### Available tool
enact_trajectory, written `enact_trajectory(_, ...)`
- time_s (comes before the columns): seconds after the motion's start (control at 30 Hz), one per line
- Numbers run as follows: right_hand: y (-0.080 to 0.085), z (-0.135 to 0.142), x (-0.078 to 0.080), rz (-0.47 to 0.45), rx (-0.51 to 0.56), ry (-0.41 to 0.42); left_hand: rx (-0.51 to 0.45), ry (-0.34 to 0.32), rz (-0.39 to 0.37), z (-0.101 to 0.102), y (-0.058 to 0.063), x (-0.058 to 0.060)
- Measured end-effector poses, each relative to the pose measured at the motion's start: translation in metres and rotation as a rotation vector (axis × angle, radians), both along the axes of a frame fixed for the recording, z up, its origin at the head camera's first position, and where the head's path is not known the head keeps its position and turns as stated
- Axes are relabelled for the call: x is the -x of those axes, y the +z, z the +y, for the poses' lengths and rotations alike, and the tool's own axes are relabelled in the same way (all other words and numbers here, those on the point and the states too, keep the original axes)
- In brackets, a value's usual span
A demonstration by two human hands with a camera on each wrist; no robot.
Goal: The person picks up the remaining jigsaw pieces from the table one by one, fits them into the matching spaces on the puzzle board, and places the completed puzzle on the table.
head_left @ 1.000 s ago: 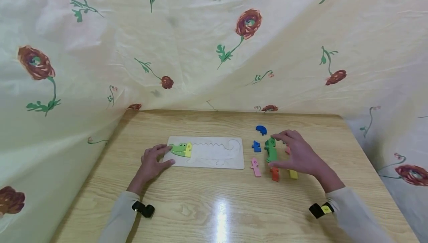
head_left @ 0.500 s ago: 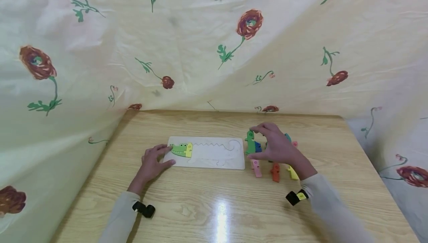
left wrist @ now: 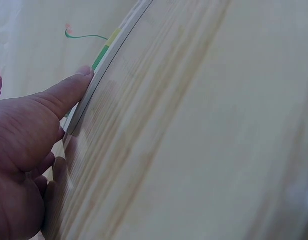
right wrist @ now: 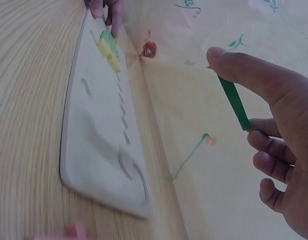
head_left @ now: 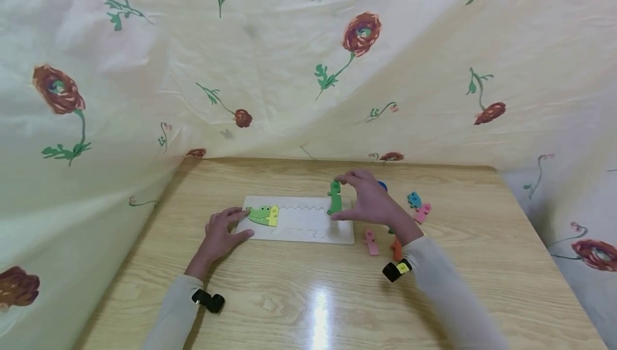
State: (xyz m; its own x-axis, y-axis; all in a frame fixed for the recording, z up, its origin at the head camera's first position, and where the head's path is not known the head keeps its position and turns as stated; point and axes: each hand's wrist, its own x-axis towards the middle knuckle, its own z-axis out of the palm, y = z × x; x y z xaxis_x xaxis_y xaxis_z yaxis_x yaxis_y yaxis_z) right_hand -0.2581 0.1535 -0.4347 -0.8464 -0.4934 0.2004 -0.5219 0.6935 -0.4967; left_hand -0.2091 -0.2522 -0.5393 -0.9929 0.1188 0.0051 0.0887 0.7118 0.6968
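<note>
My right hand (head_left: 368, 200) pinches a green wooden puzzle piece (head_left: 336, 198) between thumb and fingertips, above the right end of a pale puzzle board (head_left: 299, 235). Its thin edge (right wrist: 234, 102) shows in the right wrist view, raised off the board. My left hand (head_left: 224, 235) rests at the board's left end, thumb and fingertips touching it with fingers fairly straight. In the left wrist view the left thumb (left wrist: 68, 92) lies against the board's edge (left wrist: 86, 102). A green crocodile head (head_left: 259, 215) and a yellow piece (head_left: 274, 215) lie side by side on the board.
Right of the board lie loose pieces: pink (head_left: 370, 242), orange (head_left: 397, 249), teal (head_left: 414, 199) and another pink piece (head_left: 422, 213). A blue one (head_left: 383, 185) is partly hidden by my hand. Flowered cloth (head_left: 289, 71) hangs behind the wooden table (head_left: 270, 296).
My right hand has carried the green piece leftward from among the loose pieces to above the board's right end. The left hand and board have stayed in place.
</note>
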Motion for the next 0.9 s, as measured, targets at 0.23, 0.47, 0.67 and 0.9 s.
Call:
enact_trajectory(0.23,-0.007,-0.025,0.009,-0.036,0.013,0.013,-0.004,0.002,0.003,0.001,-0.001,0.001)
enact_trajectory(0.47,-0.017,-0.048,0.017,-0.081,0.031,0.019,-0.012,0.003,0.0,0.001,-0.002,0.001)
enact_trajectory(0.67,-0.032,-0.061,0.019,-0.116,0.041,0.027,-0.017,0.004,-0.001,0.0,-0.002,0.002)
enact_trajectory(0.9,-0.046,-0.075,0.017,-0.123,0.017,0.029,-0.013,0.001,0.008,0.001,-0.001,0.001)
